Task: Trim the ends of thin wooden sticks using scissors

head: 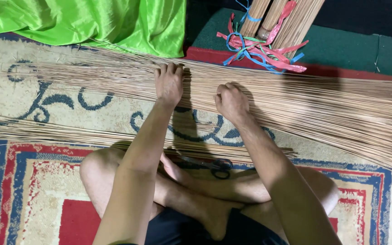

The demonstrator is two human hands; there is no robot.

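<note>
A wide layer of thin tan sticks point(323, 104) lies across the patterned carpet in front of me. My left hand point(169, 84) rests on this layer with its fingers curled down into the sticks. Just to its right, my right hand point(231, 100) is closed in a loose fist on the same sticks. A smaller, thinner row of sticks point(60, 131) lies nearer my crossed legs. Black-handled scissors point(212, 165) lie on the carpet by my foot.
Green shiny cloth point(100, 22) is bunched at the back left. Tied stick bundles point(277, 20) with red and blue plastic ribbons point(262, 50) rest on a dark green mat point(355, 45) at the back right. The carpet point(37, 190) has red, blue and cream patterns.
</note>
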